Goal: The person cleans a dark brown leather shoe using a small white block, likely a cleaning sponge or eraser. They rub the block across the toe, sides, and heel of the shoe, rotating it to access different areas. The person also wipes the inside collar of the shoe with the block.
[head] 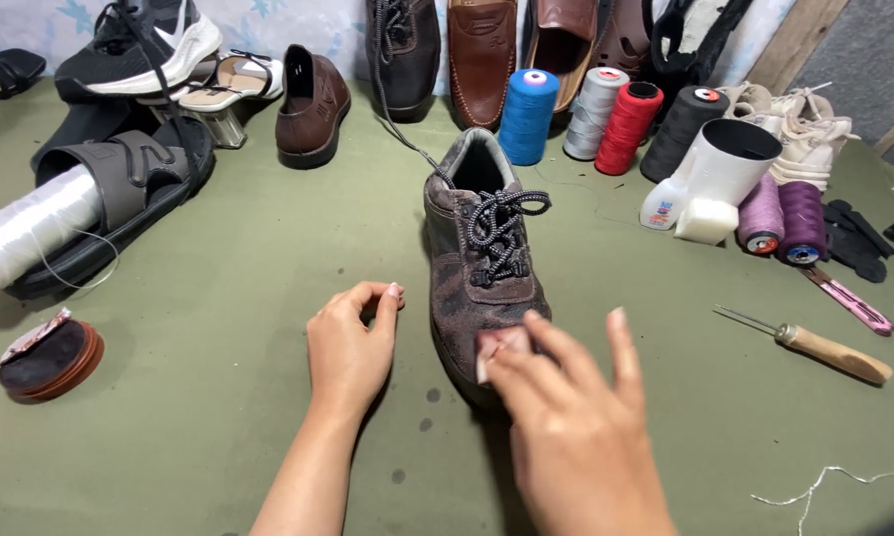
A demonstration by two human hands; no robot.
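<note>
right hand point(576, 427) with pink pad point(502, 345) on brown shoe point(482, 248)

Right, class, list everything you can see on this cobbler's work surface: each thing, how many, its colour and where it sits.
Lace-up shoe: one, dark brown, centre.
Small pad: one, pinkish, on the shoe's toe.
Thread spools: six, blue, grey, red, black, two purple, behind and right.
White thread cone: one, far left, lying in a black sandal.
Other shoes: several, brown, black, white, along the back.
Awl: one, wooden handle, right.
White bottle: one, beside a white cup.
Round tin: one, brown, lower left.
Green cloth: covers the surface.
Left hand: resting beside the shoe.
Right hand: fingers pressing the pad.
</note>
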